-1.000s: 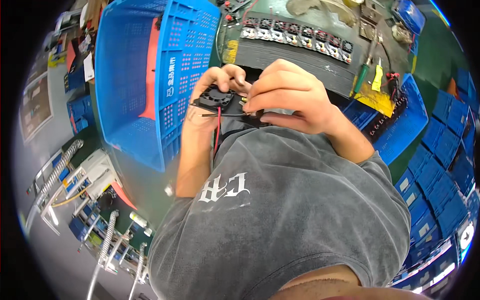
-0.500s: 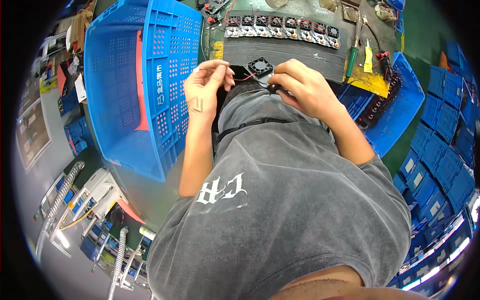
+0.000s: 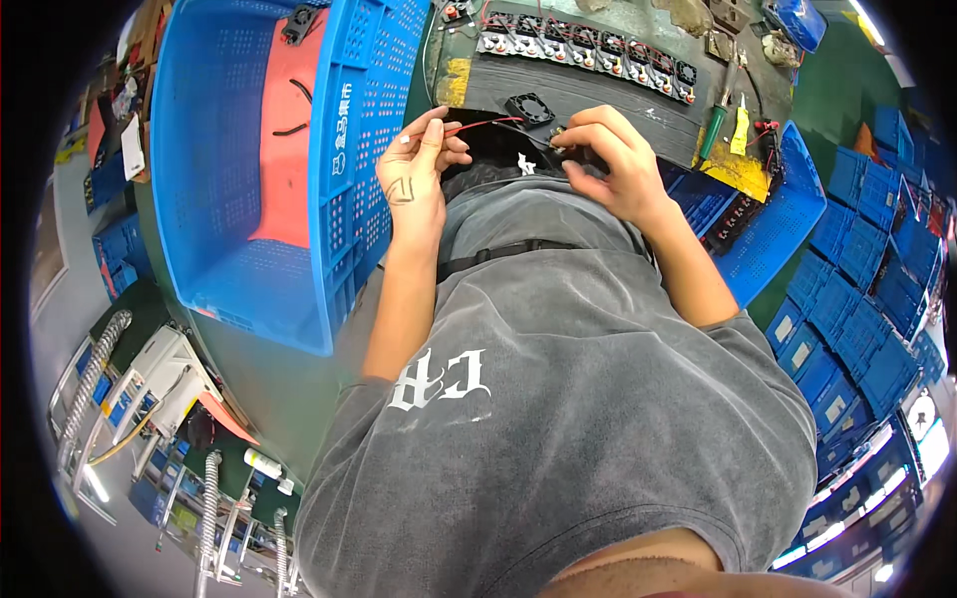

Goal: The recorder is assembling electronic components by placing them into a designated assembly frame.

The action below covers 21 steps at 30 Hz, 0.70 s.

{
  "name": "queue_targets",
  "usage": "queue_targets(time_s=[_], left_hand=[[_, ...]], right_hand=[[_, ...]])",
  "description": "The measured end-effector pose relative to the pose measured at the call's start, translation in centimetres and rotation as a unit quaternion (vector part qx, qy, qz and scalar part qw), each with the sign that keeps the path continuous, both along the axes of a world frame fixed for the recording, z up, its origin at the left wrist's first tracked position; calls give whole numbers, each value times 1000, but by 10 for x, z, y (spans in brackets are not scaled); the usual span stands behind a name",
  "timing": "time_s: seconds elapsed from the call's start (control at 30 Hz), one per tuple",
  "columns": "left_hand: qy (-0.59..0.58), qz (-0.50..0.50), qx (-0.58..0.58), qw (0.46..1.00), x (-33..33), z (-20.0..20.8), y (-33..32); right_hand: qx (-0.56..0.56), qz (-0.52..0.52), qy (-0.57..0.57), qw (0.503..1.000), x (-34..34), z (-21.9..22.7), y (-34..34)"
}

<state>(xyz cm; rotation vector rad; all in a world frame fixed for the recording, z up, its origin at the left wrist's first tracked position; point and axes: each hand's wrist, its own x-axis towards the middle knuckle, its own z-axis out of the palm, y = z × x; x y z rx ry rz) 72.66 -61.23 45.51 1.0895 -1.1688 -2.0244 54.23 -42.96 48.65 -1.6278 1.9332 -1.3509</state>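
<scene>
A small square black cooling fan (image 3: pixel 530 110) lies at the near edge of the workbench, above my lap. Its red wire (image 3: pixel 488 122) stretches left to my left hand (image 3: pixel 414 179), which is closed, thumb and fingertips pinching the wire's end. My right hand (image 3: pixel 616 164) is just right of the fan, its fingers curled together around a small item at the fingertips, too small to name. Beyond, a row of several similar black fans (image 3: pixel 588 45) with white and metal parts sits along a dark grooved board (image 3: pixel 568 92).
A large blue crate (image 3: pixel 324 249) with a red-orange sheet (image 3: pixel 284 189) stands at my left. On the right are a green-handled soldering iron (image 3: pixel 714 130), a yellow tag (image 3: pixel 740 130) and another blue crate (image 3: pixel 768 239) holding dark parts. Blue bins (image 3: pixel 847 249) are stacked farther right.
The view has shifted slightly. The fan sits a little farther from my body, and its red wire is drawn straighter toward my left hand. My right hand has moved slightly away from the fan.
</scene>
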Motion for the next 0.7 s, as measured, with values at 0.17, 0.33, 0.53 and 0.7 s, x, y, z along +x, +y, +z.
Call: queue_targets(time_s=[0.17,0.33,0.53,0.7], left_hand=[[18,18,15,1000,12,-8,-11],[26,8,11,1000,13,-4,-9],[25,21,-15,999,8,-8,-11],[18,6,22,1000,-22,-38,-29]], right_hand=[[21,29,-58,998,12,3,-7],[58,-50,-132,988,23,3,-13],[53,-4,92,994,13,-15,-17],[66,21,173,982,9,-60,-19]])
